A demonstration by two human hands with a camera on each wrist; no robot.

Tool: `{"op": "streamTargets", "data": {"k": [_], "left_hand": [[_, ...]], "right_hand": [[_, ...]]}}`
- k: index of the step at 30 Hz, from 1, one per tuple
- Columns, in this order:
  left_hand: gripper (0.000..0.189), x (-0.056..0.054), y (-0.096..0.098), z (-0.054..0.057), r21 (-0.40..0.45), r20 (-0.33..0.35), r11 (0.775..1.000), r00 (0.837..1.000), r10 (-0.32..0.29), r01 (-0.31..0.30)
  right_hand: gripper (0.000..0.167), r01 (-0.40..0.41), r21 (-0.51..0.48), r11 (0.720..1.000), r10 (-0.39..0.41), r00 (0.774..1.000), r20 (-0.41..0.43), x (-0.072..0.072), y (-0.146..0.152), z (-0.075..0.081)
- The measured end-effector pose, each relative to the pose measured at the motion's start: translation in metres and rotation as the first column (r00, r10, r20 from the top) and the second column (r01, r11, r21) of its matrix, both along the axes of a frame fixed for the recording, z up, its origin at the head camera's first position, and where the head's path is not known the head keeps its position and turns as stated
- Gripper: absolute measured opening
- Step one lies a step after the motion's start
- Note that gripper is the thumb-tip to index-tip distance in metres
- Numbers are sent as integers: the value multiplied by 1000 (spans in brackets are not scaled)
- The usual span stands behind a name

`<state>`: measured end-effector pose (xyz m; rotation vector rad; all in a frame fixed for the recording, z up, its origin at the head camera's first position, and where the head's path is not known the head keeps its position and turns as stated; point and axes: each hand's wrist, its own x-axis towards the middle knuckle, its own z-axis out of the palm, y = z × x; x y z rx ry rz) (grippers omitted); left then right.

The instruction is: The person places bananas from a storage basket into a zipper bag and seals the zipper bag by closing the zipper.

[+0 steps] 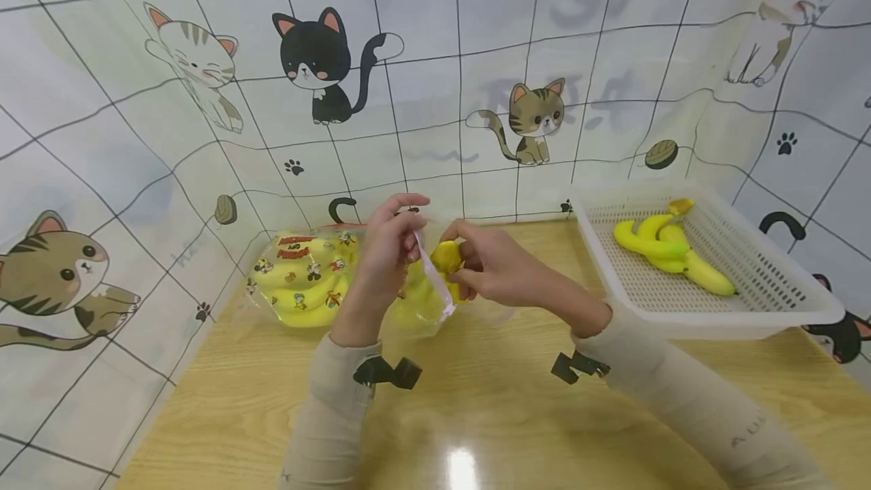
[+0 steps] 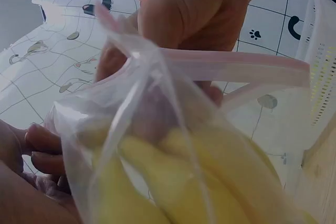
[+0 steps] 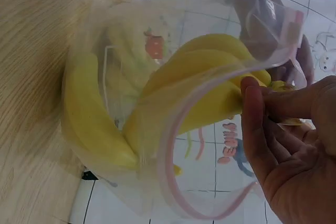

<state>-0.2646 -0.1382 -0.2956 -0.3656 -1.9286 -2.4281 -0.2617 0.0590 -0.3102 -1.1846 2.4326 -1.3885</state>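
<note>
One clear bag (image 1: 423,314): left hand (image 1: 386,252) pinches rim (image 1: 434,272); fingers of right hand (image 1: 503,267) grip banana bunch (image 1: 446,256) at bag's mouth. Apparently mid-transfer; next calls for mouth held wide.

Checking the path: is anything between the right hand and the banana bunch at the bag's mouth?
Nothing visible: the right hand pinches the banana bunch by its stem at the open mouth of the pink-edged plastic bag. The bag lies around the rest of the bunch.
</note>
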Motion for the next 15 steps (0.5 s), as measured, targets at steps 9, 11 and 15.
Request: {"op": "streamTargets", "data": {"k": [9, 11, 15], "left_hand": [[21, 4, -2, 2, -52, -15, 998, 999, -31, 30], [22, 3, -1, 1, -24, -7, 999, 999, -42, 42], [22, 1, 1, -1, -12, -8, 999, 999, -50, 50]], "right_hand": [[13, 71, 198, 978, -21, 970, -242, -5, -27, -6], [7, 68, 245, 967, 5, 959, -285, -7, -32, -9], [17, 7, 259, 966, 86, 934, -346, -10, -39, -15]]}}
